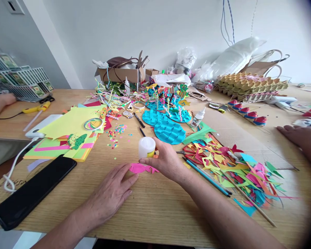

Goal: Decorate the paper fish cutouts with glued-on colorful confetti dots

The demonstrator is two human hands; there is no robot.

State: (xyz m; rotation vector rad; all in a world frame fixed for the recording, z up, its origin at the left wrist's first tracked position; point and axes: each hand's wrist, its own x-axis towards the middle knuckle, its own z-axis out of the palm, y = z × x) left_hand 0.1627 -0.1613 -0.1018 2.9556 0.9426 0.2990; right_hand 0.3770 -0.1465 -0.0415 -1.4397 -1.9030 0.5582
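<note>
My right hand (166, 157) is closed around a white glue bottle (145, 147) with a yellow label. The bottle's flat round end faces up, and its lower end is hidden behind my fingers. Directly below lies a bright pink paper fish (137, 168) on the wooden table, partly covered by the right thumb and fingers. My left hand (110, 188) rests on the tabletop with its fingers stretched out, the fingertips at the fish's left end. A gap shows between its index finger and thumb.
Coloured paper scraps (246, 169) and blue pencils (207, 176) lie to the right. Blue paper bases (169, 131) with small fish figures stand ahead. At left are paper sheets (64, 121) and a black phone-like object (35, 190). Other people's hands (300, 138) rest at both sides.
</note>
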